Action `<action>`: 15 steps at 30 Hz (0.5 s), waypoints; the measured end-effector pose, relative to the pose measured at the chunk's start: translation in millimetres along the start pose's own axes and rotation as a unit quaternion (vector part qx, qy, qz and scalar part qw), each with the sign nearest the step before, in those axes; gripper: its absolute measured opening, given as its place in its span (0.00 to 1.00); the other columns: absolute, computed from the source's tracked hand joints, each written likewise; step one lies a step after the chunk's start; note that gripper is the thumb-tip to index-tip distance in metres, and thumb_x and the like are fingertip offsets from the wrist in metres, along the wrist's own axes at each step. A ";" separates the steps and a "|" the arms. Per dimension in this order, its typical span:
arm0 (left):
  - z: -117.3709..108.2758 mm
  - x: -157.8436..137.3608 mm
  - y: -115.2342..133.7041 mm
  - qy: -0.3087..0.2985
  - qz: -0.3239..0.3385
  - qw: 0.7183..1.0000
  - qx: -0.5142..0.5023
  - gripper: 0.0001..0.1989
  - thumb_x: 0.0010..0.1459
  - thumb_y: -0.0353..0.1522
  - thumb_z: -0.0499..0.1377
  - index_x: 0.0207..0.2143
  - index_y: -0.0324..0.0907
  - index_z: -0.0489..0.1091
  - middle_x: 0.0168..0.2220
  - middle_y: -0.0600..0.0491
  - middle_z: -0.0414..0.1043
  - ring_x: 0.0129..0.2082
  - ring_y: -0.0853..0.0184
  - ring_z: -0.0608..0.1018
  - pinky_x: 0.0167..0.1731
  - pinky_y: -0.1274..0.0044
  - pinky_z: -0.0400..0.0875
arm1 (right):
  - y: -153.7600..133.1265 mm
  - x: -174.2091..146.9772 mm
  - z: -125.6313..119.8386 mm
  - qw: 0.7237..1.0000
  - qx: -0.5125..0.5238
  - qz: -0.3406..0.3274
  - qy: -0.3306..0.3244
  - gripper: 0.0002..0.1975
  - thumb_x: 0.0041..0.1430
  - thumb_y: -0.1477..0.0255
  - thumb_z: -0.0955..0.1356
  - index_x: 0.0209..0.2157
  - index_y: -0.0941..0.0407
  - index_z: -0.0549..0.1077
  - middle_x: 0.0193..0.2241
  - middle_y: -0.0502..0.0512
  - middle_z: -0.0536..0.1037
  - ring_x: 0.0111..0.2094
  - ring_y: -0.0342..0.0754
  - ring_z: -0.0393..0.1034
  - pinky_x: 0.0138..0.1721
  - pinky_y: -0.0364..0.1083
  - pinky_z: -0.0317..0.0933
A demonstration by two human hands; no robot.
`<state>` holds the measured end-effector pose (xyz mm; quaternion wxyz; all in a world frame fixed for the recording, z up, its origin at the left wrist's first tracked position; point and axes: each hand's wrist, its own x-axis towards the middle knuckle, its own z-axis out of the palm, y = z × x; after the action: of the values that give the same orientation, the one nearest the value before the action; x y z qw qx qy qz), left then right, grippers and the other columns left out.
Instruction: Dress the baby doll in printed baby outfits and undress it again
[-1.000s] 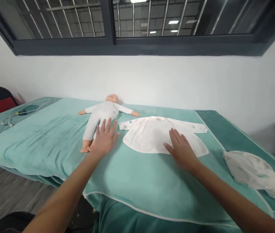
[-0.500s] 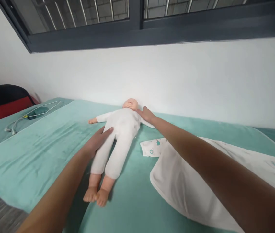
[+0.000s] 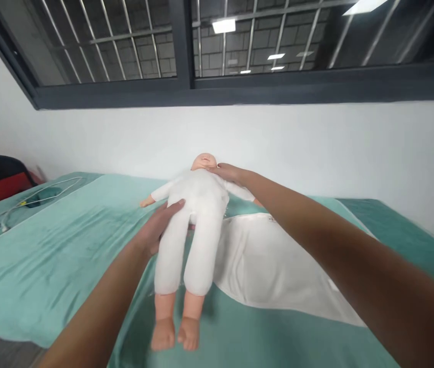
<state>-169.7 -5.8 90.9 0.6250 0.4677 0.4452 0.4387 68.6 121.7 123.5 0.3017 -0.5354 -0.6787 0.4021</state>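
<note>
A baby doll (image 3: 201, 197) with a white cloth body and bare plastic head, hands and feet lies face up, feet toward me. My left hand (image 3: 161, 222) is wrapped round its hip, the thumb on top and a fingertip showing between the legs. At the neck and shoulder, my right hand (image 3: 230, 173) grips the doll, with some fingers hidden beneath it. A white baby garment (image 3: 274, 260) lies spread just right of the doll, partly covered by my right forearm. Whether the doll's back touches the bed I cannot tell.
Green sheeting (image 3: 67, 240) covers the bed. A white cable (image 3: 61, 191) and a dark green item (image 3: 44, 197) lie at the far left, near a red and black bag-like object (image 3: 0, 184). A white wall (image 3: 316, 148) and a barred window (image 3: 224, 51) stand behind.
Both hands have shifted the doll to the right, toward the garment, and its legs point straighter at me. My right hand has slid further under the neck. The view has tilted upward.
</note>
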 end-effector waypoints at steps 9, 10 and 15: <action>178.9 -50.8 -63.9 -0.098 0.096 0.990 0.017 0.35 0.50 0.51 0.63 0.57 0.44 0.66 0.47 0.37 0.76 0.38 0.50 0.81 0.38 0.59 0.77 | 52.4 -171.5 -106.5 0.990 -0.075 0.006 0.116 0.29 0.62 0.55 0.66 0.57 0.60 0.68 0.57 0.63 0.71 0.54 0.55 0.69 0.55 0.49 0.64; 189.9 -54.0 -73.9 -0.105 0.101 0.989 0.024 0.36 0.50 0.51 0.62 0.57 0.44 0.66 0.49 0.37 0.75 0.39 0.50 0.81 0.39 0.59 0.77 | 63.7 -183.2 -108.2 0.989 -0.082 0.011 0.124 0.30 0.62 0.55 0.66 0.58 0.60 0.67 0.58 0.63 0.70 0.55 0.55 0.68 0.55 0.49 0.64; 212.1 -56.8 -105.5 -0.124 0.052 0.990 0.027 0.39 0.50 0.51 0.62 0.61 0.44 0.60 0.51 0.35 0.74 0.38 0.49 0.81 0.35 0.58 0.78 | 111.8 -204.3 -98.4 0.982 -0.111 0.053 0.146 0.36 0.64 0.52 0.62 0.63 0.64 0.57 0.60 0.70 0.67 0.56 0.57 0.67 0.55 0.53 0.63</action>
<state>36.9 -120.5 31.6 0.6385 0.5583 0.3508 0.3970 255.4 -42.9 79.3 0.3147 -0.6535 -0.6386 0.2570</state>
